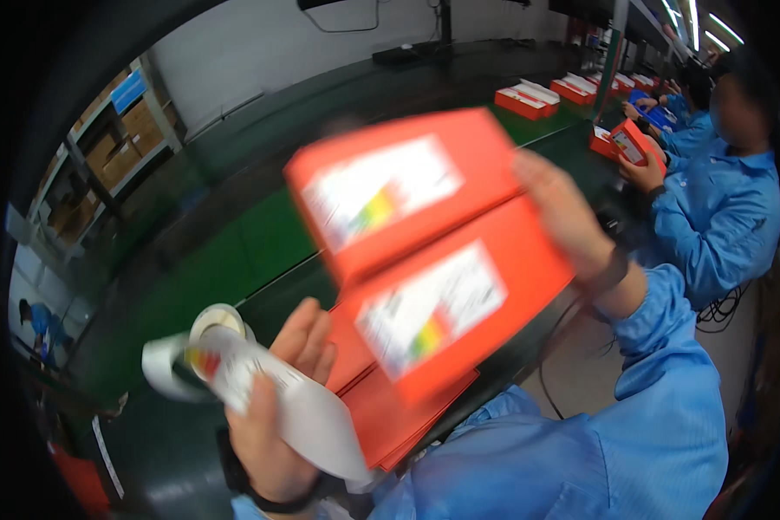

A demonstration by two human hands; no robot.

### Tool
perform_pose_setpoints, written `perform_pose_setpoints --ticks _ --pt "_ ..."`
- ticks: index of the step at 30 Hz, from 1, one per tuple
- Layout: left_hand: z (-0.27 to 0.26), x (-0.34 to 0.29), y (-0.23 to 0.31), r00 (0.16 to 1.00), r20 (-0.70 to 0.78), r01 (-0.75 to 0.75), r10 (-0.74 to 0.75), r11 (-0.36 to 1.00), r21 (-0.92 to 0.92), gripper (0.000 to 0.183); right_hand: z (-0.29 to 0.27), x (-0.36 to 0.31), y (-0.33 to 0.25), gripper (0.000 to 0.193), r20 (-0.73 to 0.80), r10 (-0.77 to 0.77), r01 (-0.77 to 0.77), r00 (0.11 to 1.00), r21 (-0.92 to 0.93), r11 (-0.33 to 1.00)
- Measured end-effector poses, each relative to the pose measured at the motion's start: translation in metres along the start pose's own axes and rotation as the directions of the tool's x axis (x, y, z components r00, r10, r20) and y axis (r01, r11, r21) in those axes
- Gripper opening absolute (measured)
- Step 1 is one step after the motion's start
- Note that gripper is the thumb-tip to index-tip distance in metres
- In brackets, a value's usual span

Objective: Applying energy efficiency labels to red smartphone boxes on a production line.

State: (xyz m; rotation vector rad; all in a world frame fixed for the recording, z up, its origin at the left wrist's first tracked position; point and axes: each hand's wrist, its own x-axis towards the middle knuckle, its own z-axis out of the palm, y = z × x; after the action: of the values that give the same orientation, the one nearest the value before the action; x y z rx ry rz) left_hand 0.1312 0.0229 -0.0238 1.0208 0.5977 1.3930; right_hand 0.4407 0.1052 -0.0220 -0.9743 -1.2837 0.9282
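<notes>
My right hand (568, 208) grips two red boxes (498, 160) by their right end, one against the other, raised above the bench and blurred by motion. Each box carries a white label (433, 303) with a rainbow-coloured patch. In my left hand (273, 438) is a long strip of label backing paper (316, 425), pinched between thumb and fingers. The strip hangs toward me and runs back to a label roll (218, 321) on the bench. Below the boxes, flat red pieces (399, 420) lie stacked near my body, partly hidden by the strip and the boxes.
A dark green workbench (269, 230) stretches leftward and away. Several open red boxes (529, 100) stand on its far right part. At right, a co-worker in blue (719, 208) holds a red box; others sit beyond. Shelves with cartons (134, 139) stand at left. Cables (724, 308) hang at right.
</notes>
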Motion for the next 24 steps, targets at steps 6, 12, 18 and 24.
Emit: perform_pose_setpoints --ticks 6,12,18,24 --pt "-0.114 0.001 0.069 0.947 -0.314 0.069 -0.059 0.997 0.022 0.024 -0.226 0.096 0.020 0.035 -0.571 -0.211 0.129 0.793 -0.182 0.975" --pt "-0.188 -0.069 0.120 0.938 -0.314 0.258 -0.146 0.898 0.355 0.025 -0.421 0.103 0.165 0.044 -0.720 0.120 -0.119 0.684 0.052 0.991" --pt "-0.186 -0.091 0.186 0.987 -0.154 0.095 -0.050 0.950 0.298 0.024 -0.496 0.110 0.208 0.042 -0.808 -0.119 -0.446 0.577 -0.434 0.782" --pt "-0.142 -0.070 0.175 0.971 -0.076 0.240 -0.228 0.905 0.352 0.028 -0.281 0.116 0.084 0.040 -0.093 -0.655 0.205 0.749 -0.909 0.363"
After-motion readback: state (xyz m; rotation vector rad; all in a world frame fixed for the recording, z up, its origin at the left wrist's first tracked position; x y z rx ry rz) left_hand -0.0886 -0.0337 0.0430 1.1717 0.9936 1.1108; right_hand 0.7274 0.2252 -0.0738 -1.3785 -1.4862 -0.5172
